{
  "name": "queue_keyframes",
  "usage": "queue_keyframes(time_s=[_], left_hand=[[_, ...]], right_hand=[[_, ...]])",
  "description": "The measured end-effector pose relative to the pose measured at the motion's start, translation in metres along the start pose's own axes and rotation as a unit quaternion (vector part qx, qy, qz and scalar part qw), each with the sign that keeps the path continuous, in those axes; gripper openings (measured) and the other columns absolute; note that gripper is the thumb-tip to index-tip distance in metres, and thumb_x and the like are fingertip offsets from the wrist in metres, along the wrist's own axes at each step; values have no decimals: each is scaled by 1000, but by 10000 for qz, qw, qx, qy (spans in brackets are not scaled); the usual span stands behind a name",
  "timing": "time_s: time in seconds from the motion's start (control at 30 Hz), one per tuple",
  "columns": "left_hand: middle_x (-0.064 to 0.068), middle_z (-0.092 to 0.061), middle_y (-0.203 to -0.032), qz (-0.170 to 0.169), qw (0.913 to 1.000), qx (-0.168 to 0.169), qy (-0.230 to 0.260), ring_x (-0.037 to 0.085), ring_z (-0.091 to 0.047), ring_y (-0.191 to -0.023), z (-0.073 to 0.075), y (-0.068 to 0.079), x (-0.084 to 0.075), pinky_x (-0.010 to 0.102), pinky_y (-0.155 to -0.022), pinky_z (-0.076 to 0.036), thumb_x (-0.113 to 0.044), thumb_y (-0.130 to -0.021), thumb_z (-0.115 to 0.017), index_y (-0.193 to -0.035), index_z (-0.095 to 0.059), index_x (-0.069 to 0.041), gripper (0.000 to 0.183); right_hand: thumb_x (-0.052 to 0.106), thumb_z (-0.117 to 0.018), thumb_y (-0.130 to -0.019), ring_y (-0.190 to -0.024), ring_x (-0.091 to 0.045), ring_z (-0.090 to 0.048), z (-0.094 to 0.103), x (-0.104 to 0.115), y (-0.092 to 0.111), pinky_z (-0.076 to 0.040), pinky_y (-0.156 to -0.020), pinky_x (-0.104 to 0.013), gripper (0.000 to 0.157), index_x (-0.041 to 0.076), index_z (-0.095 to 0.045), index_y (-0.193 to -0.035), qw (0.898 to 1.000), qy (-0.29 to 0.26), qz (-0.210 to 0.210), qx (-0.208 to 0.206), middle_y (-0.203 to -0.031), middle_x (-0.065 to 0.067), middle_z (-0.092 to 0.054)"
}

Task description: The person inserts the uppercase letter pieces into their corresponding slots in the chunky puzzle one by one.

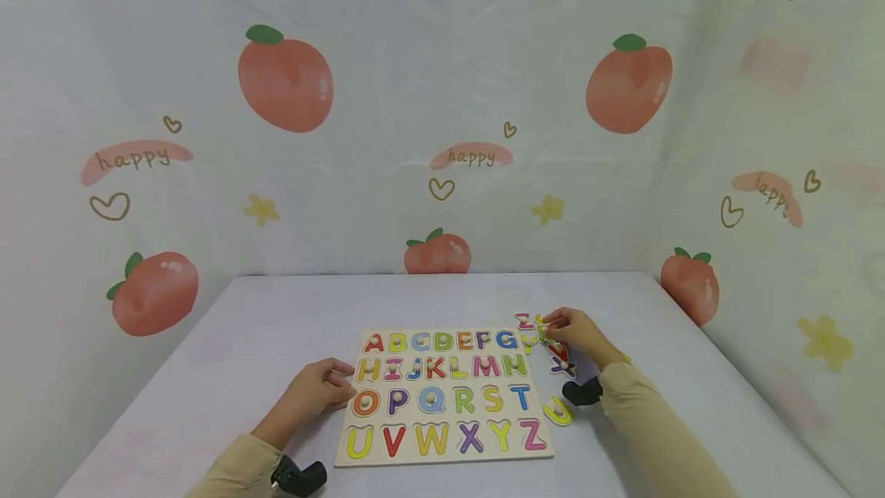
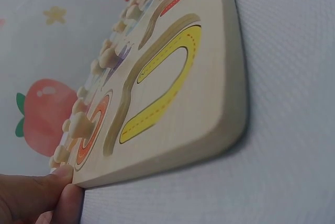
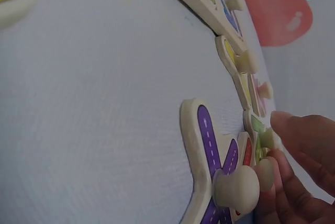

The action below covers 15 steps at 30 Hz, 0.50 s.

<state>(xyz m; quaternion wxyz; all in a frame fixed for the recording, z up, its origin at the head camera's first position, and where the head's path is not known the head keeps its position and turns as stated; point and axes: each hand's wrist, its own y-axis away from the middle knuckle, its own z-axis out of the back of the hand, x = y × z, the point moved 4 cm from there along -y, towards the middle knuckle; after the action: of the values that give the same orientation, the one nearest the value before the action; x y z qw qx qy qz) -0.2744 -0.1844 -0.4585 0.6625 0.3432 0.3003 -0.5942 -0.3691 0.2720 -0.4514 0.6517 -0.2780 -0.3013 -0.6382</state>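
A wooden alphabet puzzle board (image 1: 442, 463) lies flat, with knobbed letters in its upper rows and bare printed recesses from R to Z. My left hand (image 1: 316, 390) touches the board's left edge beside the O; in the left wrist view, its thumb (image 2: 60, 177) meets that edge. Beyond the board's far right corner, my right hand (image 1: 577, 333) pinches the knob of a green letter piece (image 3: 259, 125), partly hidden by the fingers. Close by lie a purple X piece (image 3: 207, 130), a red V piece (image 1: 557, 352), a yellow Y piece (image 1: 528, 343) and a pink Z piece (image 1: 523, 321).
A yellow U piece (image 1: 558, 411) lies by the board's right side. Something yellow shows partly behind the right wrist. The white tabletop (image 1: 290, 313) meets a printed curtain (image 1: 359, 198) at the back. A black wrist device (image 1: 299, 476) sits at each sleeve.
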Motion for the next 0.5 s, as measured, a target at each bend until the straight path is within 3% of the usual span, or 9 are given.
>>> queue_keyframes(time_s=[0.5], left_hand=[[4,-63,-78,-55,10000,-18,-15,13,-58,-66,0,0,-1,26,-60,-52,-5,-78,-75,-112,-62,4,37]], right_hand=[[8,-70,-86,-73,-14,-55,-4,8,0,-44,-62,-24,16,-2,-67,-98,9994,342,-6,-79,-84,-7,-64]])
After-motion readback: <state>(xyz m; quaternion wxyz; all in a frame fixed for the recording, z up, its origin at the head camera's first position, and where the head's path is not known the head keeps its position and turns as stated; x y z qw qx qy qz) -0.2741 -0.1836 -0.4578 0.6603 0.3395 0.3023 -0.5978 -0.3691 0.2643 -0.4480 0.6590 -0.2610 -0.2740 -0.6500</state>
